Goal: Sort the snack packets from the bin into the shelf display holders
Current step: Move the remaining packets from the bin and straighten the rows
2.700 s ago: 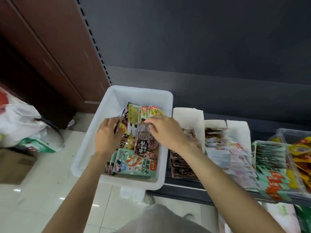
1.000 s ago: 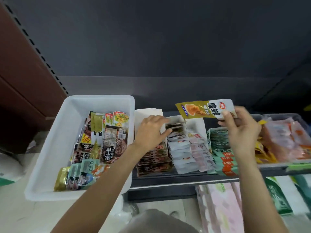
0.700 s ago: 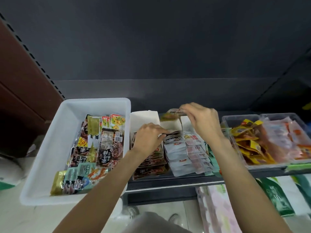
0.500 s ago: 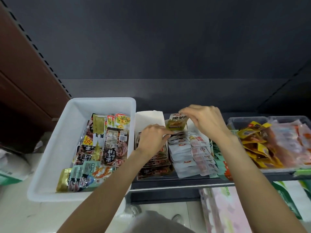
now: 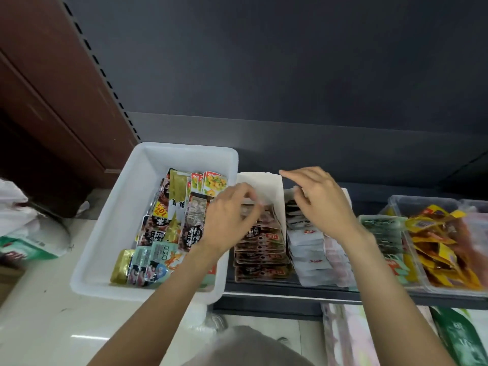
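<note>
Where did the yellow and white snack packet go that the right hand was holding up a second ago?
Yes, it moved. The right hand now holds nothing above the white cardboard holder; the packet went down toward it and is now hidden.

bin (image 5: 126,217): white, left of both grips, packets (image 5: 182,220) piled inside
holders (image 5: 277,186): white card, under the grips, packets stacked
</note>
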Demonstrator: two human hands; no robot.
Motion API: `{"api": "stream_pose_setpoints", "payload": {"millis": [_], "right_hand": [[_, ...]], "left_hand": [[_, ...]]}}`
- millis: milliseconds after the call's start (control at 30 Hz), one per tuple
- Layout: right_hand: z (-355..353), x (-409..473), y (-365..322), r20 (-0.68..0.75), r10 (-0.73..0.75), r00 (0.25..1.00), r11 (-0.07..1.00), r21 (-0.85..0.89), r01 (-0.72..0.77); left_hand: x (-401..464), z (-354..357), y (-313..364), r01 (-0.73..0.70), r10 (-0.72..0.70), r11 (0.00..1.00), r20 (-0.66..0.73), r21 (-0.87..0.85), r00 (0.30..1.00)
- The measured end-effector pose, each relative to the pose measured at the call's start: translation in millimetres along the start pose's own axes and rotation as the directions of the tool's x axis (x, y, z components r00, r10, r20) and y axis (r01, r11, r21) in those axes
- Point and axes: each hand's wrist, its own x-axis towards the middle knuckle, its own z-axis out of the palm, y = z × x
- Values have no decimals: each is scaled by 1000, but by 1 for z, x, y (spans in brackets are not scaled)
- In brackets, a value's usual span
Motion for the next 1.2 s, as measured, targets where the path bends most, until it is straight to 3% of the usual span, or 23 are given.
{"api": "stream_pose_setpoints", "payload": {"millis": [133,233,333,433,533,633,800,867,933,967,1033,1100,1133,1200], "right_hand": [[20,31,-61,80,-38,996,974,226,19],[59,59,-100,252,-39,967,967,254,-27],[113,81,-123,470,2,883,981,171,-93],[160,93,-131,642,123,757,990,-25,-140],[183,98,-131,737,195,647,979,-109,-171],[192,97,-128,743,196,640,981,-145,-131],[187,98,-124,756,165,634,982,-64,-180],[177,96,-127,721,136,680,964,63,-259],[164,90,-135,638,56,768,983,98,-153],[157,86,-140,554,9,832,995,80,-64],[143,80,-146,206,-98,974,994,58,88],[127,74,-144,-150,-95,984,991,74,107],[114,72,-141,-212,-30,977,992,112,55],[92,65,-127,-136,255,957,915,353,-193]], "left_hand": [[-25,-44,-60,301,-298,954,-153,-5,942],[-33,-65,-112,492,-489,861,-62,126,870],[-28,-67,-137,596,-636,759,104,262,765],[-18,-57,-142,587,-664,731,165,348,729],[-13,-47,-146,597,-674,720,153,354,722],[-11,-46,-152,582,-670,711,126,395,732],[-9,-67,-160,639,-672,722,51,266,739],[-8,-83,-159,712,-712,702,9,40,702],[-8,-97,-148,753,-786,574,43,-322,617],[-7,-103,-137,734,-802,474,106,-487,588],[-5,-112,-112,672,-756,350,227,-652,614],[-3,-116,-92,613,-677,350,261,-709,688],[-2,-117,-86,588,-659,395,228,-707,717],[0,-117,-78,545,-639,579,77,-607,765]]}}
